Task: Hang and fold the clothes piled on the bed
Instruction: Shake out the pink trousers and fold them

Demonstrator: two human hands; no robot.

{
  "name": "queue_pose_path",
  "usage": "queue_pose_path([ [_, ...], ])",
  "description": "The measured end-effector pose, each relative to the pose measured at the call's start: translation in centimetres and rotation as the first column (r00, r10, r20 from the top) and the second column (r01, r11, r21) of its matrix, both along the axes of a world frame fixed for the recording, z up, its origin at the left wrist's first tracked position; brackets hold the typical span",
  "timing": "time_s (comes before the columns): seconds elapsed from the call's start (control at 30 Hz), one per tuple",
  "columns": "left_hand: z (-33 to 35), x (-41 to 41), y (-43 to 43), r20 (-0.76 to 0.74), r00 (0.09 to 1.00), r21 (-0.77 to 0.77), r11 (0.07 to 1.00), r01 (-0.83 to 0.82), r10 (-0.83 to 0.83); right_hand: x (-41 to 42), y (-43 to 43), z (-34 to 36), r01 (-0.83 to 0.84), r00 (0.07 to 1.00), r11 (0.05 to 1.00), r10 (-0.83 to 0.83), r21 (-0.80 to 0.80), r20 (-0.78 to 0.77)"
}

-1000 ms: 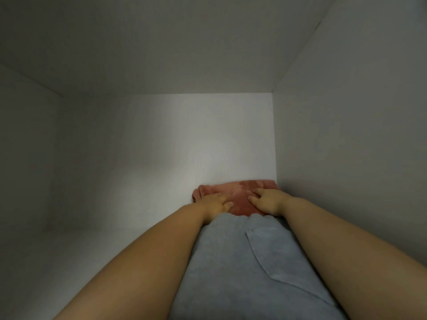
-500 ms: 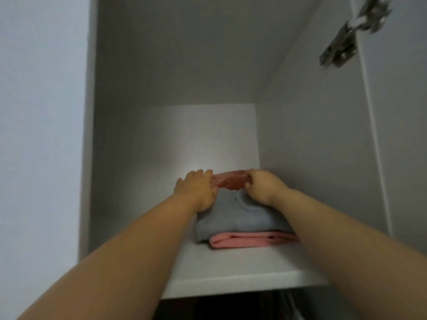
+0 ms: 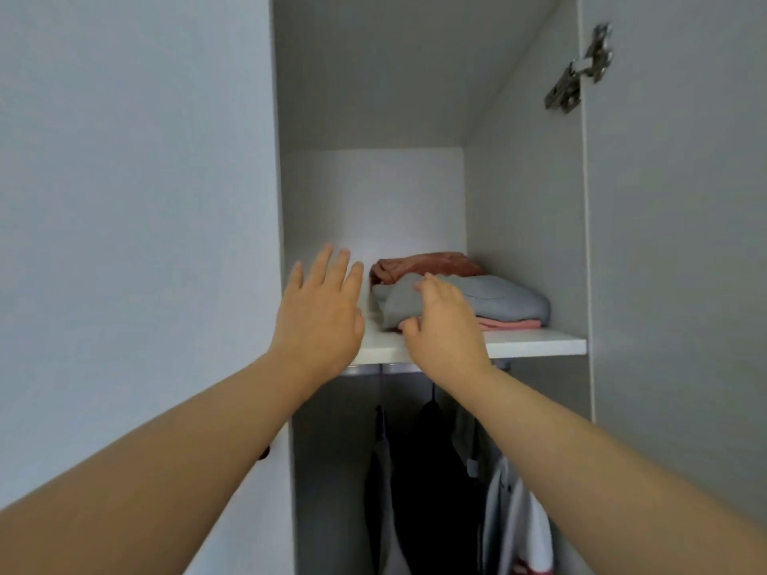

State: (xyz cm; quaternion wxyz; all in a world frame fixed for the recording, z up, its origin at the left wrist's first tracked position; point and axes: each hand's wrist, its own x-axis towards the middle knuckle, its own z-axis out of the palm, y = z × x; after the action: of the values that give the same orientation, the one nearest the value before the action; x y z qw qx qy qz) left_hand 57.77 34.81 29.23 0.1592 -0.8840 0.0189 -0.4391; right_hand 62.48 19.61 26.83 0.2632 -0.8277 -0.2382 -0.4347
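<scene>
Hands reach up toward a white shelf (image 3: 535, 346) inside an open wardrobe. Both arms are bare and stretch up from the bottom corners of the view.

The left hand (image 3: 317, 315) is held up in front of the shelf's left part. We see its back. Its fingers (image 3: 321, 267) are straight and spread a little, and its grip is released, holding nothing. It does not touch the clothes.

The right hand (image 3: 442, 325) is in front of the folded clothes. Its fingers are bent a little and look relaxed. The fingertips lie at the front edge of the grey garment (image 3: 494, 298). I cannot tell for sure if they touch it, but the grip does not close around anything.

The grey garment is folded and lies on top of a folded pink garment (image 3: 514, 324). This pile sits on the shelf, toward the right side wall. Behind it lies a reddish-brown garment (image 3: 427, 265), close to the back wall.

Under the shelf, dark clothes (image 3: 436, 471) and light clothes (image 3: 519, 520) hang from a rail. A metal hinge (image 3: 579, 72) sits high on the right door (image 3: 680, 284). A plain panel (image 3: 137, 201) fills the left side.
</scene>
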Motion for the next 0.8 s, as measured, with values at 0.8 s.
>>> queue_pose_path([
  [0.8, -23.2, -41.2, 15.8, -0.458, 0.377, -0.189, 0.326, -0.926, 0.805, -30.0, 27.4, -19.3, -0.824, 0.548, 0.446, 0.783, -0.351, -0.293],
])
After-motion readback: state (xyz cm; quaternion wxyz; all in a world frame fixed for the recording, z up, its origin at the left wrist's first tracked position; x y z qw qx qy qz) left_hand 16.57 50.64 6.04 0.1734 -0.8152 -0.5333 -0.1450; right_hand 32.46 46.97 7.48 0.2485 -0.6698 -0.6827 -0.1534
